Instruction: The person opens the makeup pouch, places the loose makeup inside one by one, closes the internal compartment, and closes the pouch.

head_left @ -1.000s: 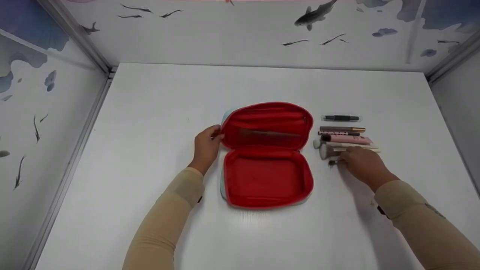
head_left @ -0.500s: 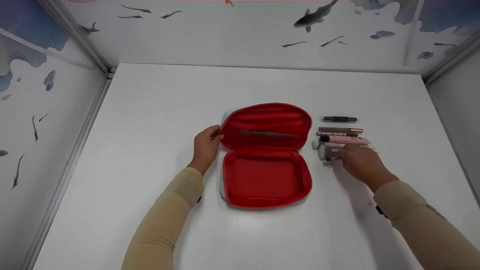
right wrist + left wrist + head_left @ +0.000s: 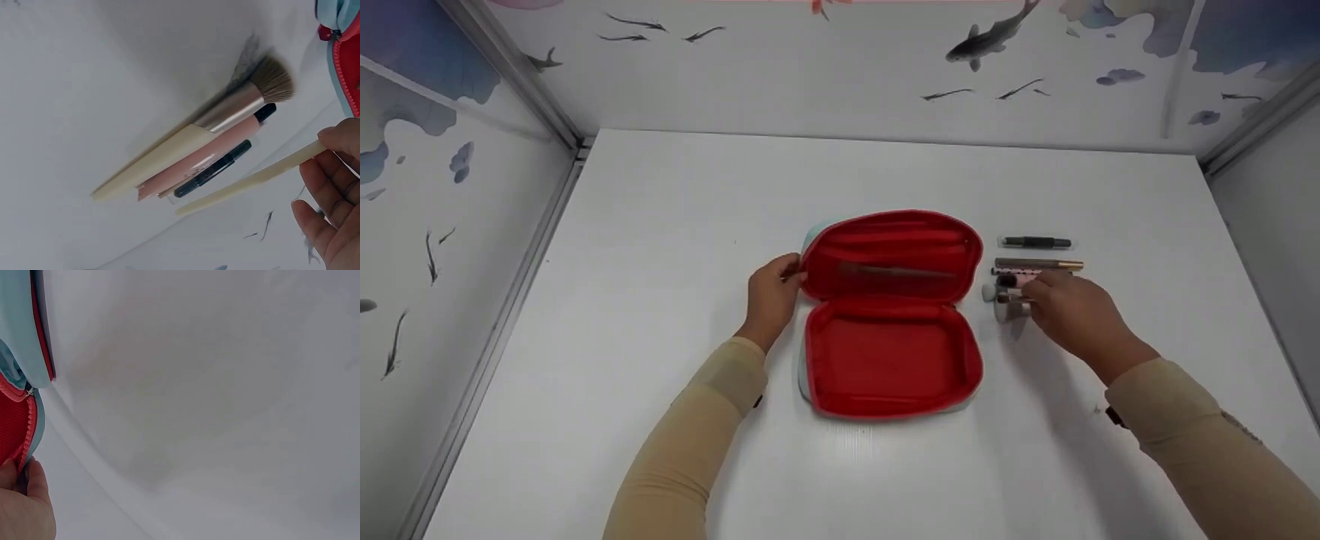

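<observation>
Right of the case (image 3: pixel 894 367), the right hand (image 3: pixel 1076 311) pinches a slim brush (image 3: pixel 247 183), probably light and stiff, best held by its handle; its bristles show poorly. The left hand (image 3: pixel 772 296) pinches the case's rim.

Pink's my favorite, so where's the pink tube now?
In the head view, the pink tube lies right of the open red-lined case, partly hidden by the right hand.

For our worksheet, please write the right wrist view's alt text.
A right hand pinches a slim cream handle. On the table lie a thick brush, a pink tube and a dark stick; part of a red-lined case shows upper right.
</observation>
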The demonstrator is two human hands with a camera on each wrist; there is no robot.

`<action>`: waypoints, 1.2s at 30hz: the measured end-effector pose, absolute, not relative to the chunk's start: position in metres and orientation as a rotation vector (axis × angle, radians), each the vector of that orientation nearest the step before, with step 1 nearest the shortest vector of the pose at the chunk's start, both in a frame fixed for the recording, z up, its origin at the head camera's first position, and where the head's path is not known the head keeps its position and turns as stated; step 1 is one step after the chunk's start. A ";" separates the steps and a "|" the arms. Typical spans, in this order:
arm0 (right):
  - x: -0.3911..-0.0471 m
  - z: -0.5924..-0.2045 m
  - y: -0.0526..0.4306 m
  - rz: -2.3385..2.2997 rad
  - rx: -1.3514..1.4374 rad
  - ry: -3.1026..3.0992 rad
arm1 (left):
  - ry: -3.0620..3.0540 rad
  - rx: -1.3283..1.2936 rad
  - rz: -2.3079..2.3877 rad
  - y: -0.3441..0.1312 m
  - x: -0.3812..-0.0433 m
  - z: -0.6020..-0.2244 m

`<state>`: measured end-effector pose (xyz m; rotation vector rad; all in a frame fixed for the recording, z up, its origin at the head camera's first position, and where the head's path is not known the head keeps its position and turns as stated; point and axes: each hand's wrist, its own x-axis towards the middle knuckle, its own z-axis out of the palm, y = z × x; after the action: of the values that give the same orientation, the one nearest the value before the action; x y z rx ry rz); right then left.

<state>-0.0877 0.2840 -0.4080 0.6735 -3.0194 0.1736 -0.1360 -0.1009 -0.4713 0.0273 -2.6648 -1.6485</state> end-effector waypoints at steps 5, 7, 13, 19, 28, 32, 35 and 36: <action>-0.092 -0.394 0.269 0.208 0.727 -2.962 | -2.652 0.020 -1.653 -0.101 -0.136 -0.470; -0.094 -0.388 0.262 0.218 0.754 -2.936 | -2.656 0.019 -1.649 -0.102 -0.136 -0.470; -0.100 -0.372 0.243 0.273 0.810 -2.878 | -2.653 0.007 -1.648 -0.103 -0.136 -0.470; -0.106 -0.363 0.228 0.340 0.874 -2.821 | -2.657 0.012 -1.638 -0.103 -0.136 -0.471; -0.111 -0.347 0.206 0.398 0.915 -2.802 | -2.653 0.025 -1.641 -0.102 -0.136 -0.473; -0.113 -0.339 0.198 0.434 0.926 -2.798 | -2.661 0.030 -1.645 -0.101 -0.136 -0.473; -0.115 -0.334 0.192 0.465 0.947 -2.768 | -2.660 0.035 -1.652 -0.100 -0.136 -0.472; -0.115 -0.332 0.191 0.469 0.953 -2.759 | -2.658 0.034 -1.652 -0.100 -0.136 -0.472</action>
<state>-0.1155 0.1907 -0.3322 0.9528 -2.7594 0.4689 -0.1363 -0.1002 -0.4719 0.0340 -2.6585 -1.6523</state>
